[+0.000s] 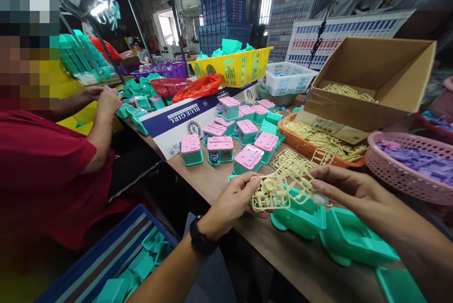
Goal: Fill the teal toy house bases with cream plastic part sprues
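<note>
My left hand pinches a cream plastic sprue frame of small parts at its left edge. My right hand grips the same frame at its right side, fingers closed on it. The frame hangs just above an open teal plastic housing on the wooden table; another teal housing lies to its right. A black watch sits on my left wrist.
Several teal boxes with pink lids stand ahead. An orange tray and a cardboard box hold cream frames. A pink basket is at right. A person in a red shirt works at left, above a blue crate.
</note>
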`<state>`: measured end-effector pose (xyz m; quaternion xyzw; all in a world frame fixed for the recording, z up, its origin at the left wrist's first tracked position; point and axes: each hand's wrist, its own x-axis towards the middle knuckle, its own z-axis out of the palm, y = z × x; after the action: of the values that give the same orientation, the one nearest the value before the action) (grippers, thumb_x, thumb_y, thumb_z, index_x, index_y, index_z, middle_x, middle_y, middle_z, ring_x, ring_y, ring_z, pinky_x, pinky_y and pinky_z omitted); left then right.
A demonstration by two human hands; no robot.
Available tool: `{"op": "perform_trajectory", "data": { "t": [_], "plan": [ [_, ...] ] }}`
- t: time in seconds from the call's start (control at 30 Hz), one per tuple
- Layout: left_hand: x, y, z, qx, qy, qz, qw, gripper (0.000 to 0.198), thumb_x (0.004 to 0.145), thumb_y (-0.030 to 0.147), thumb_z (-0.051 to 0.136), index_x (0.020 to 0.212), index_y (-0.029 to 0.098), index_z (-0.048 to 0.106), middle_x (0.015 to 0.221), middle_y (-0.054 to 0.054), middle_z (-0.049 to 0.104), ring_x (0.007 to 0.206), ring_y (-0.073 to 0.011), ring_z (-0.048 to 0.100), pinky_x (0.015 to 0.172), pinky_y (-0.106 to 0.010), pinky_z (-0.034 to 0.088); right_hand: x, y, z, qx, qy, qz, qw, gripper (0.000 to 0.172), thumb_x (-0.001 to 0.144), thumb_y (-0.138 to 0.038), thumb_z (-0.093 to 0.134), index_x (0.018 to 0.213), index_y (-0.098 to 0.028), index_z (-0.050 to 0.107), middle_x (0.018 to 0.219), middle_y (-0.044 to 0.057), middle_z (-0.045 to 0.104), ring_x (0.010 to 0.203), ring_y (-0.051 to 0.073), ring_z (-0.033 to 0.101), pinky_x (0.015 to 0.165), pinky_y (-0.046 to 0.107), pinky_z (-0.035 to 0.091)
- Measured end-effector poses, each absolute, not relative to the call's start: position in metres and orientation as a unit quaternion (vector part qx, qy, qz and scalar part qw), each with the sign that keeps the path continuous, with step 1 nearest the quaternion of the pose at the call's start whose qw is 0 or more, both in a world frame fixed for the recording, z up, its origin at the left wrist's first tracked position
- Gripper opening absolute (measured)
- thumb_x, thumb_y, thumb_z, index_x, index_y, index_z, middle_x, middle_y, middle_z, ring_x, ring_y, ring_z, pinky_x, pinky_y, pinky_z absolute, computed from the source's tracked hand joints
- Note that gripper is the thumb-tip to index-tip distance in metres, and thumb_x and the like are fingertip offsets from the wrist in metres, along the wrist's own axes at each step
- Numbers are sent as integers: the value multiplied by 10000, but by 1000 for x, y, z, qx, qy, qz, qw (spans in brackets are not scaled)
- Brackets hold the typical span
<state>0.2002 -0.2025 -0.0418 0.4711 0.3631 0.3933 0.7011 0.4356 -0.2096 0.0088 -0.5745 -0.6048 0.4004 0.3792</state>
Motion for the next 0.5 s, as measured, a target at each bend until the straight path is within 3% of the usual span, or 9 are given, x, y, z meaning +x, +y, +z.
{"op": "perform_trajectory", "data": {
  "t": [0.23,0.4,0.5],
  "plan": [
    [192,-198,-41,477,353,398,699,606,809,670,699,1137,161,678,900,-67,730,673,-175,690,607,-303,605,412,-195,7,-491,-664,442,350,529,759,-697,761,940,-200,747,855,61,698,802,205,641,649,272,541],
    [183,-193,-42,475,338,397,709,598,828,667,681,1133,153,685,951,-92,733,709,-189,688,612,-321,609,409,-187,2,-480,-692,439,312,518,805,-692,718,978,-206,760,946,88,722,883,239,656,699,311,548],
    [179,-188,-40,471,333,397,714,613,823,679,678,1125,146,693,993,-112,729,770,-214,693,625,-328,600,408,-178,-5,-471,-716,411,310,531,828,-675,697,1053,-197,747,920,79,715,832,220,649,698,320,535]
  ]
}}
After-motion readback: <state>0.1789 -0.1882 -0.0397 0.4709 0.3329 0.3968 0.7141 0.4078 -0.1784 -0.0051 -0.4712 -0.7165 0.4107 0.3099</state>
